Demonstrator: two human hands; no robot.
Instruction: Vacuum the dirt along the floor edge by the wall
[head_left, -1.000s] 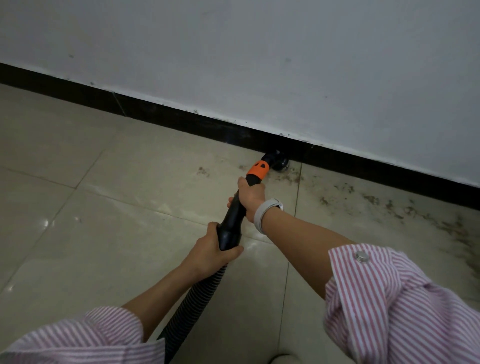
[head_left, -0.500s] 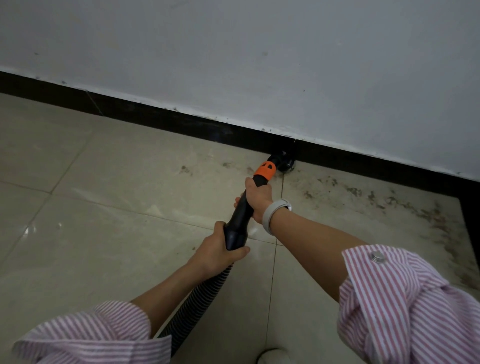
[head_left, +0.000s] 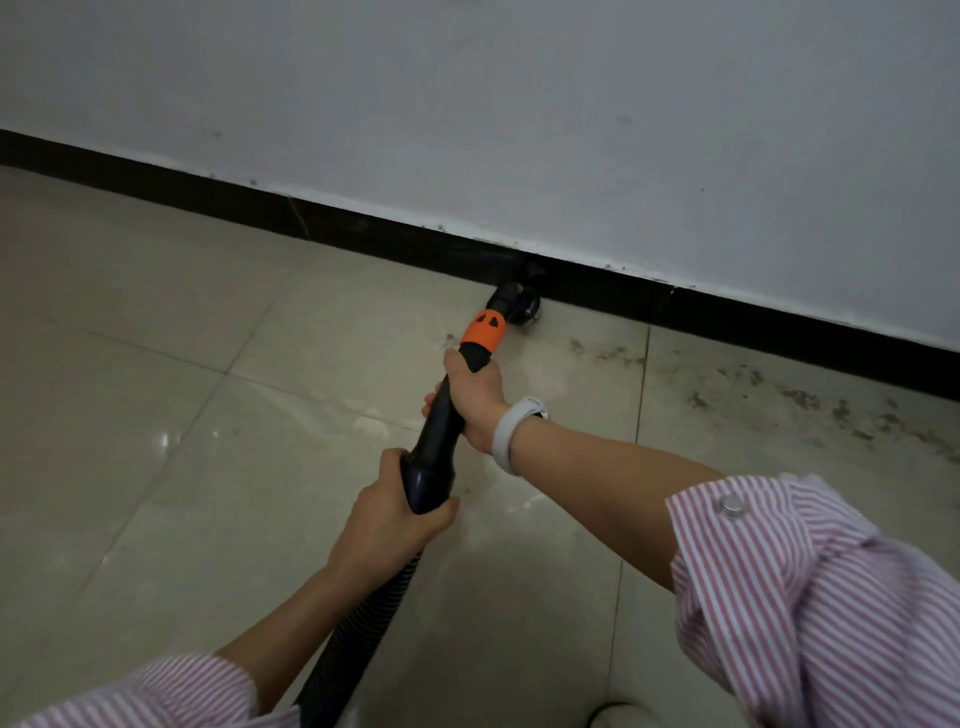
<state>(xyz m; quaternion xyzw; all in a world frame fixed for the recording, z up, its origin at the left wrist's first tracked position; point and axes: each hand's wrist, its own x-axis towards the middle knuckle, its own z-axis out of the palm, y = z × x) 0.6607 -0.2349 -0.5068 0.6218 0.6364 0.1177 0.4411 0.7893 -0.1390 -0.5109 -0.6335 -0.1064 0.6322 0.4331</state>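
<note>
A black vacuum wand with an orange collar points at the wall. Its round brush nozzle sits on the floor against the black baseboard. My right hand grips the wand just below the orange collar. My left hand grips the wand's lower end where the ribbed black hose joins. Brown dirt is strewn over the beige tiles along the baseboard, to the right of the nozzle. A few specks lie left of the collar.
The white wall rises above the baseboard. Beige floor tiles with grout lines spread to the left and front. A pale rounded object shows at the bottom edge. A white band sits on my right wrist.
The nozzle has slid left along the baseboard, from the grout line onto the tile left of it. Both hands keep their grip on the wand.
</note>
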